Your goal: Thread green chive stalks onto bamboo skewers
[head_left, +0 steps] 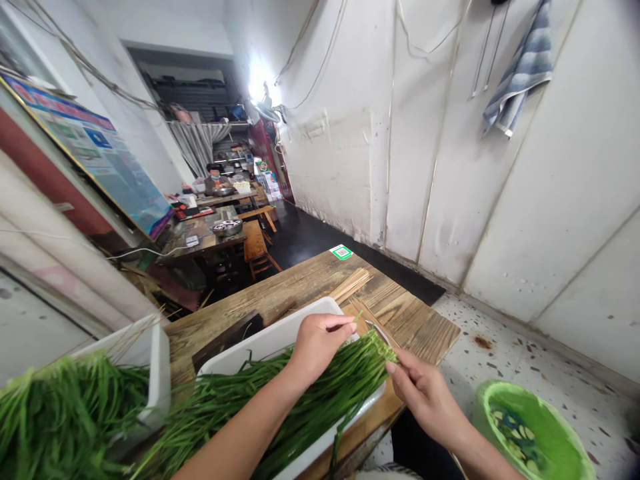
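A long bundle of green chives (320, 393) lies across a white tray (280, 337) on a wooden table (400, 313). My left hand (317, 343) rests on top of the chives near their cut ends, fingers curled in a pinch on a chive. My right hand (425, 393) is at the chives' tips by the table's near edge, fingers closed around a thin bamboo skewer (373, 319). A bundle of bamboo skewers (350, 285) lies on the table beyond the tray.
A second white tray (157, 373) heaped with chives (60, 413) sits at the left. A green-lined waste bin (530, 433) stands on the speckled floor at the right. Beyond are more tables, a bench (256, 245) and a metal bowl (227, 228). A towel (520, 70) hangs on the wall.
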Demonstrator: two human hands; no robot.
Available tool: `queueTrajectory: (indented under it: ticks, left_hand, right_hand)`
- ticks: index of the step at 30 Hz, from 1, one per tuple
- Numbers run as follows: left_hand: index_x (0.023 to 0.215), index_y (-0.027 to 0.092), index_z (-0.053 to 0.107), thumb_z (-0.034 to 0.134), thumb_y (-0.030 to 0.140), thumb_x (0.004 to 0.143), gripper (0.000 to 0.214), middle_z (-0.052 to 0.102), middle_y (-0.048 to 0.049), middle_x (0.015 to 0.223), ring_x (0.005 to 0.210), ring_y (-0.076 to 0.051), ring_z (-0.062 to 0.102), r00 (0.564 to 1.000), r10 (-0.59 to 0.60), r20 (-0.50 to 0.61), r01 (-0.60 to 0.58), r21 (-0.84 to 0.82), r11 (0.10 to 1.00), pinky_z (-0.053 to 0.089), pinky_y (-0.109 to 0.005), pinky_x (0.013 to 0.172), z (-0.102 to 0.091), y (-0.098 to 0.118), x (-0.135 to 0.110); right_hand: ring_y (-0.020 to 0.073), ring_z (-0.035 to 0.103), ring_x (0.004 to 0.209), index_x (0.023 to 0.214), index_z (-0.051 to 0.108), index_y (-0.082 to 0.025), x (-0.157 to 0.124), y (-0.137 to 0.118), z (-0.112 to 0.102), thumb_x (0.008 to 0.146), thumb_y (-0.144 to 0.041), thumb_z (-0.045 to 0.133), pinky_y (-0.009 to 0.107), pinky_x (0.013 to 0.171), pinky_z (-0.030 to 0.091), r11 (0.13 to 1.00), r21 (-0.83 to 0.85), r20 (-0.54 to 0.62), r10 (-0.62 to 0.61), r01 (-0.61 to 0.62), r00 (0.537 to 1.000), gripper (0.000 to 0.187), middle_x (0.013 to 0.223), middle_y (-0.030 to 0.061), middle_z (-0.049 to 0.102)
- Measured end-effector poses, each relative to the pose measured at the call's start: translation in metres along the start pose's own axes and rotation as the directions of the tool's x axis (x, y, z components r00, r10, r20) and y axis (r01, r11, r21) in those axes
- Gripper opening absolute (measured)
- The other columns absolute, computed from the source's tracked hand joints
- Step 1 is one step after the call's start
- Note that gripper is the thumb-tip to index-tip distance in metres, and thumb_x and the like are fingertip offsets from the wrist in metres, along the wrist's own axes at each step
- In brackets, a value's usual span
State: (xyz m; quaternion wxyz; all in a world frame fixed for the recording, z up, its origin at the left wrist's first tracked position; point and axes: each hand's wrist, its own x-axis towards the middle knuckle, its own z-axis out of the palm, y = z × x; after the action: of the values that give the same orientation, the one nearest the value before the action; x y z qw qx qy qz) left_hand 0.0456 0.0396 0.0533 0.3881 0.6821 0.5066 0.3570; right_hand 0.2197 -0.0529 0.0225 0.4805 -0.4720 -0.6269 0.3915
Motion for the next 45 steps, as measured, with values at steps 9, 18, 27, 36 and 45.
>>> queueTrajectory:
  ticks: [9, 18, 27, 36, 45]
  left_hand:
    - [0.095, 0.024, 0.073, 0.053, 0.028, 0.082, 0.025, 0.073, -0.0035, 0.097, 0.089, -0.019, 0.066, 0.923, 0.274, 0.27, -0.311, 0.104, 0.945, 0.049, -0.028, 0.083, -0.009, 0.009, -0.006]
    - [0.087, 0.02, 0.075, 0.051, 0.019, 0.077, 0.027, 0.072, -0.0071, 0.099, 0.095, -0.024, 0.064, 0.986, 0.025, 0.165, -0.114, 0.559, 0.821, 0.043, -0.031, 0.085, -0.041, -0.052, 0.035]
    - [0.087, 0.023, 0.074, 0.056, 0.025, 0.074, 0.023, 0.073, -0.0066, 0.092, 0.092, -0.022, 0.062, 0.963, -0.113, 0.245, -0.078, 0.654, 0.752, 0.042, -0.027, 0.08, -0.032, -0.107, 0.052]
    - [0.077, 0.02, 0.074, 0.062, 0.028, 0.069, 0.017, 0.072, -0.0035, 0.079, 0.074, -0.018, 0.062, 0.936, -0.131, 0.327, -0.118, 0.642, 0.758, 0.041, -0.023, 0.068, -0.016, -0.102, 0.059]
    - [0.07, 0.017, 0.074, 0.064, 0.027, 0.066, 0.015, 0.071, -0.0034, 0.068, 0.066, -0.016, 0.06, 0.907, -0.125, 0.403, -0.15, 0.585, 0.797, 0.038, -0.023, 0.064, -0.047, -0.098, 0.06]
  right_hand:
    - [0.011, 0.034, 0.051, 0.094, 0.063, -0.016, 0.003, 0.006, 0.002, 0.091, -0.041, 0.046, 0.02, 0.048, 0.033, 1.0, 0.008, 0.0, -0.019, 0.019, 1.0, 0.031, 0.057, -0.0045, 0.034]
    - [0.0115, 0.035, 0.052, 0.097, 0.061, -0.017, -0.012, 0.011, -0.004, 0.093, -0.034, 0.043, 0.02, 0.05, 0.035, 0.997, -0.07, 0.024, -0.04, 0.041, 0.999, 0.025, 0.058, -0.0041, 0.035]
    - [0.0116, 0.04, 0.053, 0.105, 0.06, -0.019, -0.014, 0.016, -0.007, 0.094, -0.031, 0.042, 0.02, 0.051, 0.038, 0.988, -0.138, 0.045, -0.059, 0.064, 0.997, 0.024, 0.067, -0.0008, 0.049]
    - [0.0132, 0.044, 0.054, 0.11, 0.059, -0.019, -0.015, 0.016, -0.009, 0.093, -0.033, 0.042, 0.02, 0.053, 0.04, 0.988, -0.145, 0.047, -0.042, 0.049, 0.998, 0.028, 0.065, -0.0005, 0.049]
    - [0.0112, 0.033, 0.047, 0.105, 0.058, -0.018, -0.015, 0.018, -0.008, 0.094, -0.034, 0.041, 0.02, 0.046, 0.033, 0.994, -0.105, 0.054, -0.022, 0.027, 0.998, 0.026, 0.055, -0.0047, 0.035]
